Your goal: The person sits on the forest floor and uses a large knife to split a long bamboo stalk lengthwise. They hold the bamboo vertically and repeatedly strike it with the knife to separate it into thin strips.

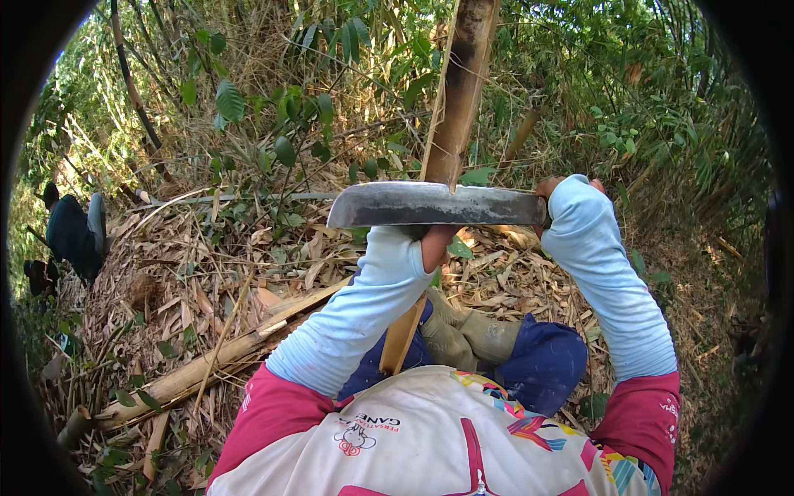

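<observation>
A machete (438, 206) with a broad, dark-streaked blade lies level across the middle of the view, its tip to the left. My right hand (547, 192) is closed round its handle, which is hidden by the fingers and the pale blue sleeve. Behind the blade stands a long split bamboo piece (465, 91), brown on its inner face; its lower end (403, 337) shows between my legs. My left hand (436, 246) is closed on the bamboo just below the blade, its fingers mostly hidden. The blade overlaps the bamboo; whether it bites in, I cannot tell.
Dry bamboo leaves (194, 273) cover the ground. A split bamboo pole (223, 357) lies slantwise at the lower left, near my boots (471, 337). Leafy stems (285, 153) and dense bamboo thicket (662, 99) rise ahead. A dark-clothed person (74, 236) appears at the far left.
</observation>
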`<state>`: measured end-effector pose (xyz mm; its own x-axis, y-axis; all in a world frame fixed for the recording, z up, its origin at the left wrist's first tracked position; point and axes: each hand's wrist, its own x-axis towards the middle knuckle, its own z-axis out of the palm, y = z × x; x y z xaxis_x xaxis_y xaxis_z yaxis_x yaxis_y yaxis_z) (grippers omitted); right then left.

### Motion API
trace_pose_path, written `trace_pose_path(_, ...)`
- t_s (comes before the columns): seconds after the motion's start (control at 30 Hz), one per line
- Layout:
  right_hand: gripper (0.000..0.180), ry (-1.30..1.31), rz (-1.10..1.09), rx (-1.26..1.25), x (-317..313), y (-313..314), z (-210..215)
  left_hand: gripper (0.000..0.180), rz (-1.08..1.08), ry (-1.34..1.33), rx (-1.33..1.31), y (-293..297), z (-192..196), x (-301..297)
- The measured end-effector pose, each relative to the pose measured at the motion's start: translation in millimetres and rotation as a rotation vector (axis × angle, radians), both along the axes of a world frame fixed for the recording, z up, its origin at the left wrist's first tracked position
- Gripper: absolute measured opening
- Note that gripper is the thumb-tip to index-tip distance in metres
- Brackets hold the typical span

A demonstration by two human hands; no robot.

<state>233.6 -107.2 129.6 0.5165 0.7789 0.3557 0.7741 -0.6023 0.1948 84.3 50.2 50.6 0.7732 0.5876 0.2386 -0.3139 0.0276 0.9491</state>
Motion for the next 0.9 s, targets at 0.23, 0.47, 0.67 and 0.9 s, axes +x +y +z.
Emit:
trace_pose_path(0.23,0.048,0.233,-0.246,-0.239,33.9,-26.1,-66.2,0.019,-0.005,0.107,-0.017,-13.4,18.2,-3.2)
trace_pose_path(0.47,0.032,0.404,-0.032,0.316,-9.2,-16.0,-76.2,0.016,0.110,-0.232,0.012,-17.7,-6.6,7.9)
trace_pose_path(0.67,0.031,0.386,-0.130,0.020,-4.2,9.7,-52.0,0.023,0.104,-0.141,0.268,-14.9,-13.5,6.0)
trace_pose_path(0.9,0.038,0.060,0.089,-0.045,-24.9,7.5,-17.8,0.037,0.121,0.063,0.563,-8.9,-9.6,3.4)
